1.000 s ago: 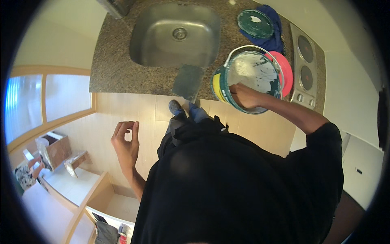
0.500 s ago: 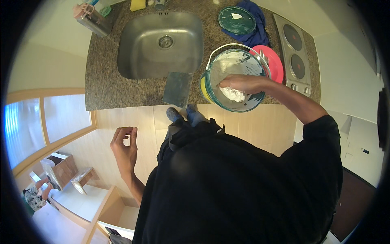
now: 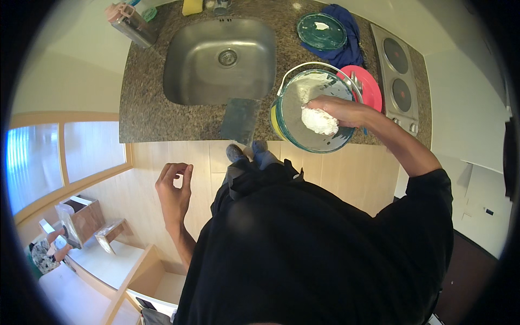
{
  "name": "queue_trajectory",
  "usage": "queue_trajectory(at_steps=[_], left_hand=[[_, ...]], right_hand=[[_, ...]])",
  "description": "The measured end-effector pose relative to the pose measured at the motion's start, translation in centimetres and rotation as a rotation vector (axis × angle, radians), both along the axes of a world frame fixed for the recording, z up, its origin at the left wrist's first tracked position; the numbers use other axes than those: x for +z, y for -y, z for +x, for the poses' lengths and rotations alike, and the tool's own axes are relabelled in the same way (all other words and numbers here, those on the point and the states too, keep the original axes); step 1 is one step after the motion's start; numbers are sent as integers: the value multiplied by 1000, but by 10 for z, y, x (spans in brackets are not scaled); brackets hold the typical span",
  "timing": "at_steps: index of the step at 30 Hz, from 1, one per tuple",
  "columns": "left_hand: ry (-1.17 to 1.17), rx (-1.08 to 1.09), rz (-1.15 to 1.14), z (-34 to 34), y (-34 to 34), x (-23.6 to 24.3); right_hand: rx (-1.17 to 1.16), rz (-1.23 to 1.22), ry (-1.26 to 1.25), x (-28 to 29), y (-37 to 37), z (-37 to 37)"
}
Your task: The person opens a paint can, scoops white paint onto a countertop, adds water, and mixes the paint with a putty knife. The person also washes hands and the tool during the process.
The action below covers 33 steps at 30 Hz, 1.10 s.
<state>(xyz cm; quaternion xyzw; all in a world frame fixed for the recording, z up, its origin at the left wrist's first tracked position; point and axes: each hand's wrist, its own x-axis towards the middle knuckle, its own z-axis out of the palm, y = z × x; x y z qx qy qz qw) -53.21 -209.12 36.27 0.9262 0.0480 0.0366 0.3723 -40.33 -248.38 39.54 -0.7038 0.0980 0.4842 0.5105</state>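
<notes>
Head view, only one we have: our right hand [image 3: 346,110] is at the mouth of the green bucket [image 3: 291,108], fingers curled around a lump of white paste [image 3: 320,122]; the lump fills the grip, so we can't tell exact finger closure. Bucket sits at the front edge of the stone countertop [image 3: 143,111], right of the sink [image 3: 187,84]; white smears on its inner wall, wire handle [image 3: 303,65] up along the far side. Our left hand [image 3: 174,192] is raised over the floor, well apart from the counter, fingers loosely bent toward the thumb, nothing in it. Dark flat plate [image 3: 240,118] lies between sink and bucket, reaching the counter's front edge. Pink plate [image 3: 371,89] with cutlery [image 3: 356,82] sits just beside the bucket, partly behind it, near the two-plate hob [image 3: 407,111]. Green lid [image 3: 319,38], white dab on top, rests partly on a blue cloth [image 3: 353,46]. Far lower left, we see a co-worker's hand [image 3: 61,252] by a wooden box [image 3: 88,223].
</notes>
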Motion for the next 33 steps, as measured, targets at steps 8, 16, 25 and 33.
queue_trajectory(at_steps=[8,16,25,33], left_hand=[[-10,104,-57,-15,-11,-23],[-13,241,-127,-19,-76,-60],[-26,217,-83,20,-229,-63],[-15,95,-4,59,-333,-36]], right_hand=[[-111,48,-28,1,22,3],[-271,-296,26,56,9,24],[-212,-97,39,80,-167,80],[92,320,15,-90,-381,133]])
